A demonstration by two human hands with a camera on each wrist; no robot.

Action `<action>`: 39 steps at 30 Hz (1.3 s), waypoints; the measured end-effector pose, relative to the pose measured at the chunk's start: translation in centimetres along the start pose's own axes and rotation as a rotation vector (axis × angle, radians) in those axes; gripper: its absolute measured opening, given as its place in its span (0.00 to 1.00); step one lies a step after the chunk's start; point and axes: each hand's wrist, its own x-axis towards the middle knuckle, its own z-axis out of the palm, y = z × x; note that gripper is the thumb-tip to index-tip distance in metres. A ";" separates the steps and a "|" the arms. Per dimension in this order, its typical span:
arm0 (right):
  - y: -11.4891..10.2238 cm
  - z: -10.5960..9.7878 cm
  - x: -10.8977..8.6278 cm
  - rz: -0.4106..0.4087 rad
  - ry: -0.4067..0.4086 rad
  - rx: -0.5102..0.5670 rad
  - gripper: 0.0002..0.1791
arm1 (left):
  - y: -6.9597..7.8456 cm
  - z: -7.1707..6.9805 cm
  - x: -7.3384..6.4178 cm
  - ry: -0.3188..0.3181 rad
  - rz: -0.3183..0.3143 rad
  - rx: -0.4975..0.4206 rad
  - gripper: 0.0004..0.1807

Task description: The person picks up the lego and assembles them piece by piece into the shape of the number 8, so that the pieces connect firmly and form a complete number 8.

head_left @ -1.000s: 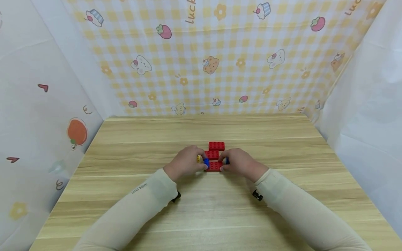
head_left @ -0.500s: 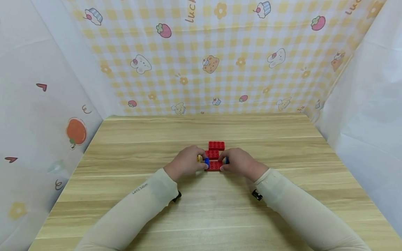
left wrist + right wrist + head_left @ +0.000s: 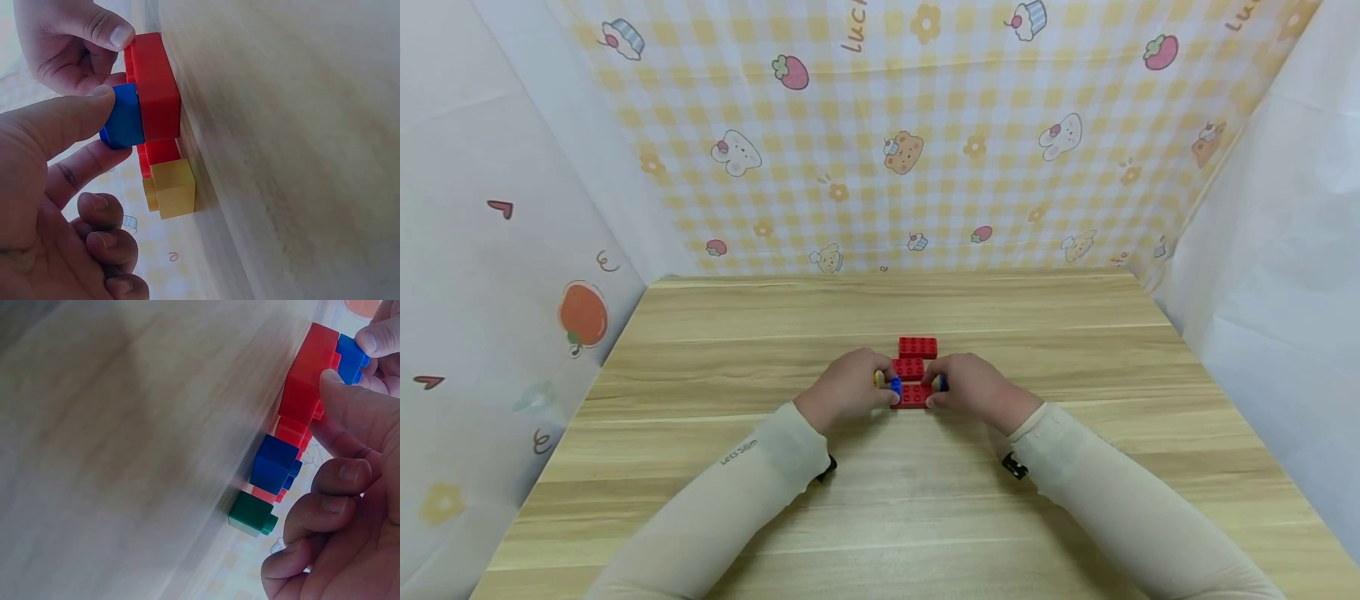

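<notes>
My left hand (image 3: 847,385) pinches a blue brick (image 3: 127,117) between thumb and forefinger. The blue brick sits on the studs at the left end of the front red brick (image 3: 157,87). My right hand (image 3: 972,388) grips the other end of that red brick with thumb and forefinger. Behind it lies a second red brick (image 3: 911,369), partly hidden by the fingers. A yellow brick (image 3: 176,190) stands beyond my left hand. Past my right fingers are a darker blue brick (image 3: 272,464) and a green brick (image 3: 248,510).
A third red brick (image 3: 917,347) lies farthest back on the wooden table (image 3: 880,500). A checked, printed cloth (image 3: 880,108) hangs behind the table. White sheets (image 3: 1285,275) close off both sides.
My left hand, still pinching the blue brick, has shifted very slightly to the right. The right hand stays in nearly the same place on the red brick.
</notes>
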 end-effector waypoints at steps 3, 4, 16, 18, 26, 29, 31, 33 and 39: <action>0.0 0.0 0.0 -0.004 0.003 0.007 0.14 | 0.1 0.0 0.0 -0.001 -0.002 0.005 0.07; 0.1 0.0 0.0 -0.004 0.004 0.011 0.14 | 0.1 -0.1 0.0 -0.002 -0.004 0.006 0.07; 0.0 0.0 -0.1 0.001 0.000 0.017 0.13 | 0.4 -0.1 -0.2 -0.011 -0.007 0.004 0.06; 0.0 0.0 -0.1 0.002 0.000 0.020 0.13 | 0.4 -0.1 -0.2 -0.013 -0.012 -0.003 0.06; 0.1 -0.2 -0.3 -0.010 -0.001 0.011 0.13 | 0.3 0.1 0.0 -0.016 -0.012 -0.023 0.07; 0.2 -0.3 -0.3 -0.019 -0.007 0.012 0.15 | 0.3 0.1 0.0 -0.018 -0.015 -0.020 0.07; 0.2 -0.4 -0.4 -0.016 0.000 0.020 0.16 | 0.3 0.1 0.0 -0.020 -0.016 -0.018 0.07; 0.3 -0.6 -0.5 -0.001 0.013 0.037 0.18 | 0.3 0.1 0.0 -0.020 -0.016 -0.017 0.07; 0.6 -1.4 -0.8 0.033 0.039 0.100 0.20 | 0.3 0.0 -0.1 -0.014 -0.025 -0.016 0.07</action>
